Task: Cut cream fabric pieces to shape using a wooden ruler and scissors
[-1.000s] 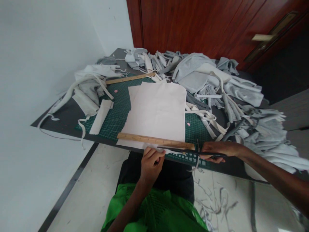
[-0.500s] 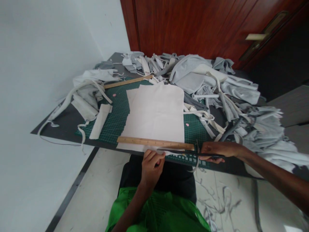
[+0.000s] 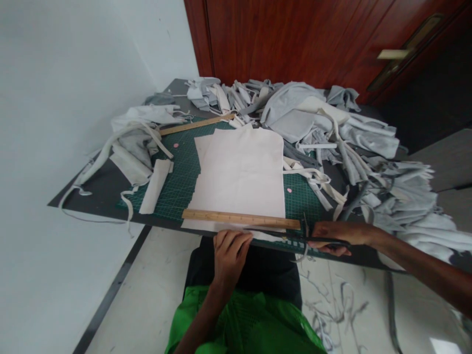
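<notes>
A large white piece of cloth [image 3: 239,172] lies flat over a green cutting mat [image 3: 177,172], its front edge reaching the table's near edge. My left hand [image 3: 229,253] is closed on that front edge, fingers bent over the top and the thumb mostly hidden. In my right hand [image 3: 332,237] is a pair of black scissors [image 3: 300,238], pointing left along the cloth's near edge. A narrow strip of cloth lies beside the blades, close to my left fingertips. Just behind the blades, a wooden ruler [image 3: 241,218] rests across the cloth.
Grey and white fabric scraps [image 3: 295,110] pile up along the back and right of the table. More scraps [image 3: 129,157] and a folded white piece [image 3: 155,187] lie at the left. A second wooden ruler [image 3: 197,124] is behind the cloth. Thin offcuts [image 3: 341,305] litter the floor.
My left hand's fingers have gone from a raised pinch to lying flatter over the cloth's edge. The scissors and my right hand have shifted slightly right; the view has shifted a little too.
</notes>
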Demonstrator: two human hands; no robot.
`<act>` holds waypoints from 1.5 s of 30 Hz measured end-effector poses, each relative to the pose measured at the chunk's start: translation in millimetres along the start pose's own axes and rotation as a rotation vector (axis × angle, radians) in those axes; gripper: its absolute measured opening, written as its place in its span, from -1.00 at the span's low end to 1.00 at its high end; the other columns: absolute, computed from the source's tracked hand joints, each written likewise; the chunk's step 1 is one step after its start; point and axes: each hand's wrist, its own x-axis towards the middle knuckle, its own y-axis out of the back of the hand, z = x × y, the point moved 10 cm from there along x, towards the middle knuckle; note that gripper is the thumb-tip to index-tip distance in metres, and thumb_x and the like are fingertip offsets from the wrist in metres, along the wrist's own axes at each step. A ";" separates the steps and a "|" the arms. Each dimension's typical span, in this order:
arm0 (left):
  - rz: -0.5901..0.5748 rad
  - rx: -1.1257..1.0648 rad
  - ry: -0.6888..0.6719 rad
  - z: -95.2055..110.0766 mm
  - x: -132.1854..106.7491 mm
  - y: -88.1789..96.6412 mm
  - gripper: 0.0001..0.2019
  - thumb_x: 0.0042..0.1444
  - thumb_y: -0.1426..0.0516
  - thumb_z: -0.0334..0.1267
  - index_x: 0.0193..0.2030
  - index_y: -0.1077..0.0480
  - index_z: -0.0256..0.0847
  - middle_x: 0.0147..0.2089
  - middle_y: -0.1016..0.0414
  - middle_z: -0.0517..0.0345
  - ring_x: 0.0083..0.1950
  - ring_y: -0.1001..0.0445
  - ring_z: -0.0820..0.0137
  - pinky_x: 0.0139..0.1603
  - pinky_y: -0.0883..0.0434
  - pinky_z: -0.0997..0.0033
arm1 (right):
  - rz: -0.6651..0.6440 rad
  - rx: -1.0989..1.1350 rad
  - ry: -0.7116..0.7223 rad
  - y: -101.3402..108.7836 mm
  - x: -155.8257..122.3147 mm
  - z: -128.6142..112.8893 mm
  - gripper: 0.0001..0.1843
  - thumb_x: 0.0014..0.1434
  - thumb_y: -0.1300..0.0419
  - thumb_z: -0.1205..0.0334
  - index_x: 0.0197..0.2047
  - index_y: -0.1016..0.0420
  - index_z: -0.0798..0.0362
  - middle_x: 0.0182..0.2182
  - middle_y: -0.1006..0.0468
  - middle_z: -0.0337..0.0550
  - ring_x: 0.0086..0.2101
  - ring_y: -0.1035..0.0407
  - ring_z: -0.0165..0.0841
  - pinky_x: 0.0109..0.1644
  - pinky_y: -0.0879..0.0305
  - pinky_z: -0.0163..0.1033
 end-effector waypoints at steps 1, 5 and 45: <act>-0.006 -0.009 0.002 -0.6 -0.2 -1.2 -0.89 0.27 -0.27 -0.41 -0.16 -0.58 -0.10 -0.27 -0.60 0.19 -0.17 -0.44 0.33 -0.05 -0.34 0.26 | -0.004 0.001 -0.008 -0.9 0.0 0.4 -0.42 0.27 -0.17 -0.24 -0.53 -0.24 0.06 -0.77 -0.15 -0.42 -0.74 -0.03 -0.58 -0.69 -0.18 -0.48; -0.016 -0.009 -0.015 -1.0 0.0 -2.1 -0.90 0.27 -0.27 -0.39 -0.16 -0.60 -0.10 -0.30 -0.59 0.19 -0.22 -0.45 0.34 -0.08 -0.38 0.28 | 0.009 0.020 0.018 1.1 -0.1 -5.5 -0.39 0.22 -0.19 -0.31 -0.52 -0.25 0.06 -0.71 -0.17 -0.41 -0.72 -0.02 -0.59 -0.72 -0.14 -0.48; 0.078 -0.103 -0.019 0.3 -1.5 -1.2 -0.89 0.23 -0.31 -0.38 -0.20 -0.64 -0.06 -0.39 -0.49 0.21 -0.29 -0.40 0.39 -0.15 -0.32 0.33 | 0.042 0.059 -0.041 -8.5 15.2 -16.7 -0.37 0.21 -0.21 -0.35 -0.48 -0.23 0.05 -0.70 -0.15 -0.47 -0.74 -0.01 -0.61 -0.71 -0.25 -0.46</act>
